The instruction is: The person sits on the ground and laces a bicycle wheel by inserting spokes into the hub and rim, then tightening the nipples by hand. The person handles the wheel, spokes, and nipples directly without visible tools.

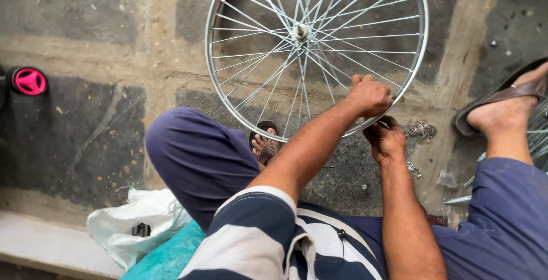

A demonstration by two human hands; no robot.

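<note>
You sat on the paved floor [85, 34] with a spoked bicycle wheel [317, 49] stood up in front of you, and everything else is best placed against that wheel. Your left hand [370, 95] was closed over the near lower part of its rim [421, 40], knuckles up, steadying it. Your right hand [386, 139] sat just below and against the same stretch of rim, fingers curled in toward it; whether it pinched a small part or tool I could not tell. The two hands were close together, almost touching, on either side of the rim. The hub [300, 30] stood up and to the left of your hands, and the spokes [268, 80] fanned out from it. By my reading, you were working on a spoke end at the rim, and the next move called for a firm left-hand hold while the right made a small, precise turn. A sandalled foot [265, 143] showed through the wheel's lower edge, another sandalled foot [505, 106] lay to its right, small metal bits [421, 129] lay just right of your hands, and a white bag [137, 226] lay well down to the left.
</note>
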